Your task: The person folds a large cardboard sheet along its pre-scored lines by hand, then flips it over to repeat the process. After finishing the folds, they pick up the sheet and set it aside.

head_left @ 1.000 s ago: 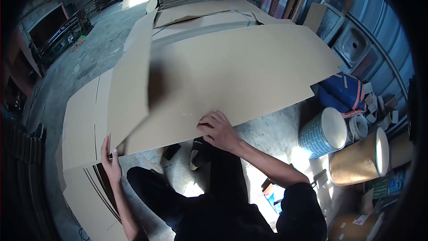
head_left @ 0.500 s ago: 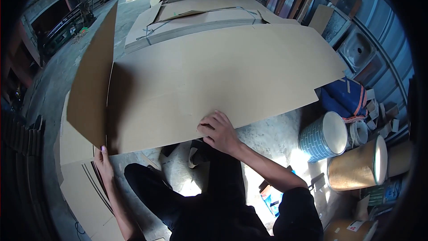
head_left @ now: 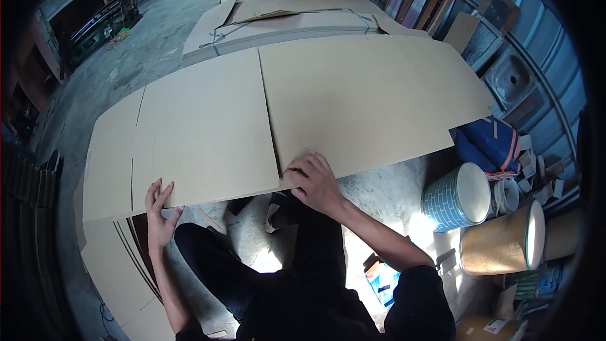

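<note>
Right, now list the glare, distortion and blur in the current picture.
Head view: glare washes out parts of the floor; head view: wide-angle distortion bows the metal wall, corners go black; head view: left hand and right hand show no obvious blur.

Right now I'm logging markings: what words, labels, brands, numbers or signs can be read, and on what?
None can be read.
White label on the brown container: too small.
Blue-and-white item: any print is too small or blurred.
Cardboard: no readable text.
</note>
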